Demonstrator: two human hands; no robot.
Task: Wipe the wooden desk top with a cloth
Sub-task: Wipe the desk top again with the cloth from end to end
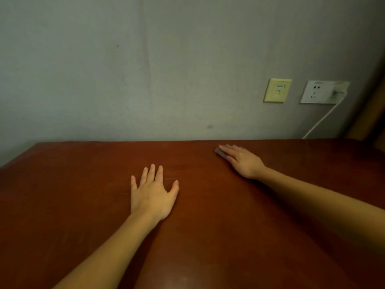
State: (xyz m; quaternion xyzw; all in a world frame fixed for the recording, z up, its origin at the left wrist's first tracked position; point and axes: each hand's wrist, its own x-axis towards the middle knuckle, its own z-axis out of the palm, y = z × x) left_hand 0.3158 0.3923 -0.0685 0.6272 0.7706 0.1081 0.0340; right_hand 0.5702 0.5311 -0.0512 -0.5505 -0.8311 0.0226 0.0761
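Note:
The reddish-brown wooden desk top (83,205) fills the lower half of the view. My left hand (153,193) lies flat on it near the middle, fingers spread and straight. My right hand (241,160) reaches toward the back edge on the right, its straight fingers pressing down on a small greyish cloth (220,152). Only the cloth's left edge shows beyond the fingers; the hand covers the remainder.
A grey wall (145,69) rises directly behind the desk. On it at the right are a yellowed data socket (277,90) and a white power outlet (321,92) with a plug, whose white cable (320,120) drops behind the desk's back edge.

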